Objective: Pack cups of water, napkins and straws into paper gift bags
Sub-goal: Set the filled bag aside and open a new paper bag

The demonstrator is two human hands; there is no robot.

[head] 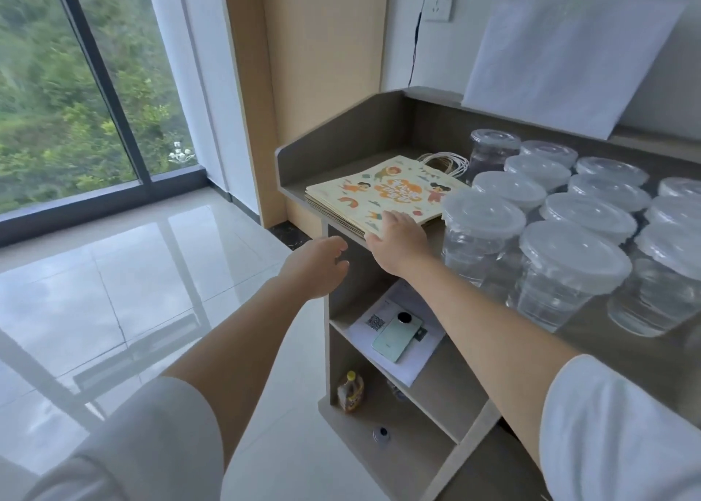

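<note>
A stack of flat paper gift bags with a colourful cartoon print lies at the left end of the grey counter, their white string handles at the far side. My right hand rests on the near corner of the top bag, fingers spread over its edge. My left hand hovers just left of the counter's edge, fingers apart and holding nothing. Several clear lidded cups of water stand in rows to the right of the bags. No napkins or straws are in view.
Below the counter are open shelves with a green phone on a white paper, a small bottle and a round lid. A white sheet leans on the back wall. A glossy tiled floor and a large window lie to the left.
</note>
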